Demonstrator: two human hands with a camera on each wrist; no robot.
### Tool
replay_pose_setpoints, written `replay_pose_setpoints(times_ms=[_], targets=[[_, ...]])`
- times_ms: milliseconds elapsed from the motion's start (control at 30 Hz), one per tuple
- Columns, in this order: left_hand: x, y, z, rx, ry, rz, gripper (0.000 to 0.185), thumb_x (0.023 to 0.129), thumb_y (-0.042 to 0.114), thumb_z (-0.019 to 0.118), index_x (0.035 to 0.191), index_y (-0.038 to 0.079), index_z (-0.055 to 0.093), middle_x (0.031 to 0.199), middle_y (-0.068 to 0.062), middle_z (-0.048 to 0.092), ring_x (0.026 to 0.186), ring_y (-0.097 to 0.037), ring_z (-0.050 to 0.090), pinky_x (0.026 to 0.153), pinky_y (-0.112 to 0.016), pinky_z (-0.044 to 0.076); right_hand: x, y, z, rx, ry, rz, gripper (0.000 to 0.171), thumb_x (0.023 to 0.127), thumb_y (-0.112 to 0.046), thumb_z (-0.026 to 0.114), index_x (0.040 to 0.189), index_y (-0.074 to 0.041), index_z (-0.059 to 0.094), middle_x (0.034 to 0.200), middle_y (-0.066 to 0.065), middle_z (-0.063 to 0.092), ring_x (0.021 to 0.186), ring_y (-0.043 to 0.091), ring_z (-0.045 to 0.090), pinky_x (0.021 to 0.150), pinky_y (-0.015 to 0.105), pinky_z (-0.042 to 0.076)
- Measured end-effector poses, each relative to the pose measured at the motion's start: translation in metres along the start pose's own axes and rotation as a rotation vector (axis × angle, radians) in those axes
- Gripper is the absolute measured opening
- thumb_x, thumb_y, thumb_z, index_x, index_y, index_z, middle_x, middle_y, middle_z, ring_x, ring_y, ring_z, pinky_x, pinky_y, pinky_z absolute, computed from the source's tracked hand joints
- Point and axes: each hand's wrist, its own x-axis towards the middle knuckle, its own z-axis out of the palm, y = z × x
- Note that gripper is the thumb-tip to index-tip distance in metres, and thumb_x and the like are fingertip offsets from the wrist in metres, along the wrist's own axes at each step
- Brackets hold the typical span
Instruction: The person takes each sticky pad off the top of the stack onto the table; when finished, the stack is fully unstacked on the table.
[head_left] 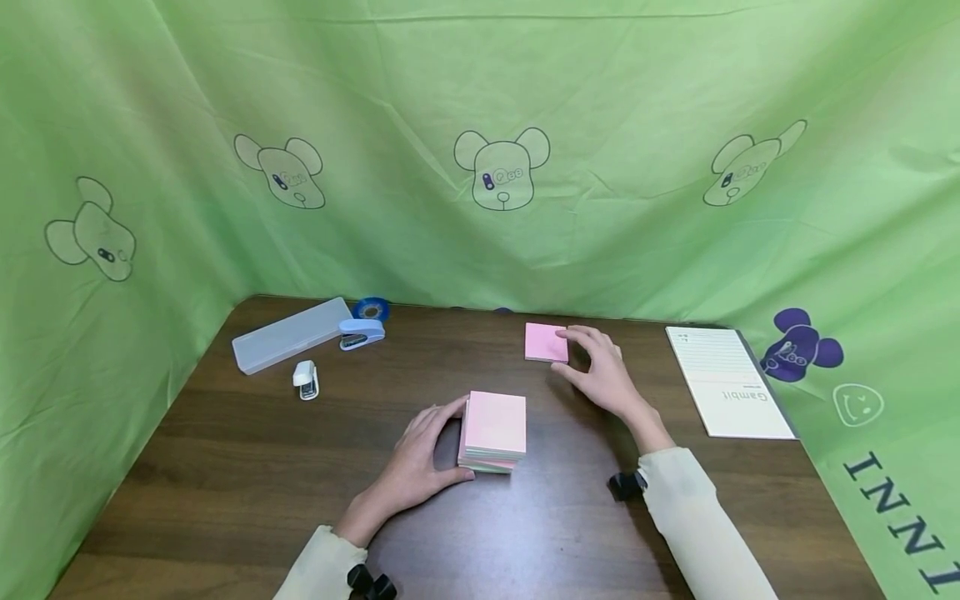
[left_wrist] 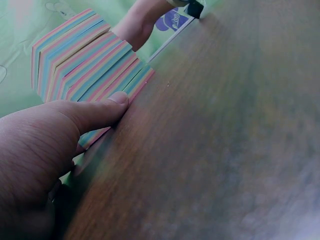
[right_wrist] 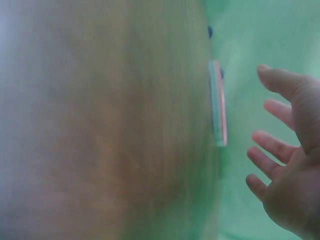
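Observation:
A tall stack of sticky notes [head_left: 497,423] stands near the middle of the table, pale pink on top. Its edges show bands of pink, yellow, blue and green in the left wrist view. My left hand [head_left: 416,458] holds this stack from the left, thumb at the near side [left_wrist: 102,112] and fingers round the far left corner, partly hidden. Farther back lies a thin pink sticky note pad [head_left: 545,342]. Beside it is my right hand [head_left: 600,371], fingers spread and thumb apart, fingertips right at the pad's right edge. Nothing is in its palm in the right wrist view.
On the left of the table [head_left: 225,500] lie a translucent pencil case [head_left: 288,336], a blue tape roll [head_left: 371,309], a light blue stapler [head_left: 362,333] and a small white stapler [head_left: 305,380]. A notepad [head_left: 731,383] lies at the right edge. Green cloth [head_left: 390,233] hangs behind.

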Motion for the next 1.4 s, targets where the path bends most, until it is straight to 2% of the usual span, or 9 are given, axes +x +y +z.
replay_pose_setpoints(times_ms=[267,467,567,733,900,1000,1133,1400], targets=[[0.001,-0.001,0.001,0.004,0.0,0.009,0.109,0.082,0.03,0.102,0.172,0.022,0.041,0.152,0.003,0.062,0.15,-0.03,0.05,0.125,-0.064,0.036,-0.029,-0.037,0.001,0.075,0.052,-0.053,0.048,0.096,-0.012,0.087,0.141,-0.006,0.073,0.145,0.017,0.068,0.139,0.041,0.058,0.114,0.064,0.032],[0.0,-0.001,0.002,0.01,0.006,0.019,0.11,0.082,0.029,0.103,0.172,0.023,0.041,0.151,0.003,0.063,0.149,-0.029,0.05,0.124,-0.064,0.036,-0.05,-0.054,0.004,0.125,0.063,-0.056,0.048,0.095,-0.011,0.087,0.141,-0.01,0.074,0.143,0.01,0.071,0.138,0.035,0.059,0.115,0.066,0.034],[0.0,-0.001,0.002,0.014,0.007,0.02,0.109,0.081,0.029,0.103,0.171,0.022,0.041,0.15,0.003,0.062,0.148,-0.028,0.05,0.123,-0.063,0.038,-0.057,-0.063,0.006,0.162,0.062,-0.064,0.05,0.095,-0.01,0.087,0.143,-0.013,0.074,0.143,0.005,0.071,0.139,0.031,0.06,0.116,0.061,0.038],[-0.001,-0.001,0.0,0.02,0.018,0.023,0.108,0.081,0.029,0.103,0.17,0.021,0.043,0.148,0.002,0.063,0.145,-0.028,0.051,0.12,-0.062,0.041,-0.063,-0.079,0.009,0.207,-0.017,-0.115,0.058,0.093,-0.015,0.09,0.147,-0.017,0.071,0.146,-0.002,0.07,0.142,0.023,0.058,0.118,0.05,0.042],[0.0,-0.002,0.001,0.019,0.015,0.038,0.109,0.08,0.029,0.103,0.17,0.022,0.041,0.147,0.001,0.063,0.145,-0.028,0.051,0.119,-0.063,0.041,-0.066,-0.092,0.012,0.178,-0.119,-0.17,0.074,0.085,-0.026,0.097,0.152,-0.02,0.067,0.152,-0.004,0.065,0.144,0.023,0.055,0.115,0.061,0.04],[0.001,-0.003,0.003,0.012,0.015,0.045,0.11,0.08,0.029,0.103,0.17,0.022,0.041,0.148,0.0,0.062,0.145,-0.028,0.051,0.119,-0.063,0.042,-0.069,-0.094,0.014,0.152,-0.147,-0.202,0.08,0.08,-0.031,0.1,0.152,-0.022,0.067,0.153,-0.004,0.064,0.142,0.025,0.056,0.112,0.064,0.04],[0.001,-0.004,0.004,0.009,0.012,0.052,0.11,0.081,0.029,0.103,0.171,0.023,0.04,0.149,0.001,0.061,0.145,-0.028,0.051,0.118,-0.064,0.043,-0.07,-0.094,0.019,0.146,-0.14,-0.243,0.081,0.076,-0.03,0.103,0.15,-0.024,0.069,0.15,-0.003,0.066,0.137,0.025,0.059,0.108,0.06,0.043],[-0.001,-0.004,0.002,0.01,0.016,0.041,0.108,0.082,0.03,0.102,0.171,0.022,0.041,0.15,0.0,0.061,0.144,-0.028,0.051,0.117,-0.064,0.043,-0.07,-0.096,0.027,0.165,-0.126,-0.258,0.077,0.078,-0.024,0.102,0.148,-0.022,0.071,0.148,0.001,0.067,0.136,0.024,0.059,0.107,0.059,0.045]])
